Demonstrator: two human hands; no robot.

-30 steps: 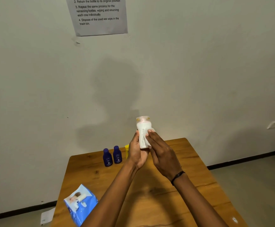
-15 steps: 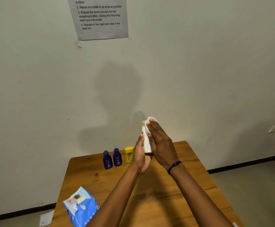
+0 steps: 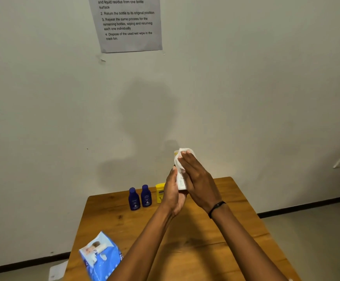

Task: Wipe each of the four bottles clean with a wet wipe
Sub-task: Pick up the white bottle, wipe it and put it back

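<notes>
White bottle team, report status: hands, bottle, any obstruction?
Left hand grips white bottle upright. Right hand presses wet wipe over its top. Three bottles wait on table. Nothing in the way.

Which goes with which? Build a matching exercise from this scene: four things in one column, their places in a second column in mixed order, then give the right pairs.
Things
1. white bottle
2. wet wipe
3. yellow bottle
4. wipes packet

Places
A. on the near left part of the table
B. standing at the far edge of the table, right of the two blue bottles
C. held upright in the left hand, above the table
D. pressed over the top of the held bottle by the right hand

Pairs: 1-C, 2-D, 3-B, 4-A
</notes>
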